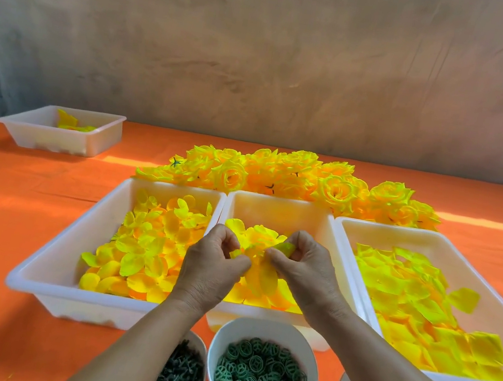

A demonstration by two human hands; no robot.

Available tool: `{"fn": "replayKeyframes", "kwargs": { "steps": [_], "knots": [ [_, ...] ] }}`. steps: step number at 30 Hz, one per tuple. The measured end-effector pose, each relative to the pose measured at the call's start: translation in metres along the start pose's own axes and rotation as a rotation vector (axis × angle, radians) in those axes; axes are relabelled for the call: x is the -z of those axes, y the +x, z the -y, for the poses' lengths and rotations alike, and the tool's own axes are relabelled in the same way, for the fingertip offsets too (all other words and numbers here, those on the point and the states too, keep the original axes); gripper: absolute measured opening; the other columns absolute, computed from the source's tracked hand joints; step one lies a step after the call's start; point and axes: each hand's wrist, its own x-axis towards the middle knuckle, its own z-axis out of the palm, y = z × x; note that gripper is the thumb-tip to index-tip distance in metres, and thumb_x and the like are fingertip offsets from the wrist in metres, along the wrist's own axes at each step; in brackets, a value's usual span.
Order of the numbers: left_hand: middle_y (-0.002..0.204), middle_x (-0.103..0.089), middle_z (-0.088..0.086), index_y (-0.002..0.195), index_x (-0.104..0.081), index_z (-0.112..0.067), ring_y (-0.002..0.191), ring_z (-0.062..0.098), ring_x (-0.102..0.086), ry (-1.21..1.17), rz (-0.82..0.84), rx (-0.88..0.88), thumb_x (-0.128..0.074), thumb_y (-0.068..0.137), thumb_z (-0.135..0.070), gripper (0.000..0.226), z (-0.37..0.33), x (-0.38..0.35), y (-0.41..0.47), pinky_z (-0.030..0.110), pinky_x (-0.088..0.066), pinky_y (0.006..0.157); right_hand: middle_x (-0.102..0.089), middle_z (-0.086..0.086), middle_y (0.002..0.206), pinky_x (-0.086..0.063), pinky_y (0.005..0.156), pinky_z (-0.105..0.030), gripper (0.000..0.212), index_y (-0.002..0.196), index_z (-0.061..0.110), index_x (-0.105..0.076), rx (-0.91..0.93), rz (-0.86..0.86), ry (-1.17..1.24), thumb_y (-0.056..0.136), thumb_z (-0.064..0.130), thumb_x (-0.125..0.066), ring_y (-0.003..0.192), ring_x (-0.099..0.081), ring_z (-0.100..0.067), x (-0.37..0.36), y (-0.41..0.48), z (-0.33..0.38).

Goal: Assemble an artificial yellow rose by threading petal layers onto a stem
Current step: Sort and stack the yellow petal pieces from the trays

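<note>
Head view: over the middle tray (278, 202) near the table's (11, 201) front edge, left hand (215, 263) and right hand (304, 264) both pinch a yellow petal layer (260, 241), seemingly mid-threading; the stem is hidden, and seating the layer looks next.

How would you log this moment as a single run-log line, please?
step: petal layering | left hand: pinches petal layer | right hand: pinches it too | over: middle tray | finished roses: piled behind trays
</note>
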Motion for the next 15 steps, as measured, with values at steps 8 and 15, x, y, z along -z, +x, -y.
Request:
{"fn": "replayKeyframes", "kwargs": {
  "steps": [8,15],
  "knots": [
    [0.048,-0.052,-0.004,0.069,-0.063,-0.027,0.045,0.012,-0.047,0.054,-0.131,0.065,-0.062,0.085,-0.016,0.019,0.0015,-0.0024,0.0043,0.026,-0.041,0.049,-0.052,-0.007,0.063,-0.037,0.053,-0.028,0.030,0.067,0.016,-0.049,-0.027,-0.064,0.126,0.079,-0.002,-0.071,0.060,-0.047,-0.018,0.0032,0.0014,0.0020],
    [0.055,-0.051,0.000,0.083,-0.069,-0.015,0.058,0.026,-0.048,0.069,-0.279,0.129,-0.058,0.087,-0.021,0.012,-0.0020,-0.0028,0.0090,0.026,-0.035,0.049,-0.052,-0.021,0.074,-0.041,0.052,-0.029,0.028,0.072,0.013,-0.046,-0.100,-0.083,0.331,0.085,-0.007,-0.062,0.063,-0.051,-0.024,0.0089,0.0014,0.0052]
  ]
}}
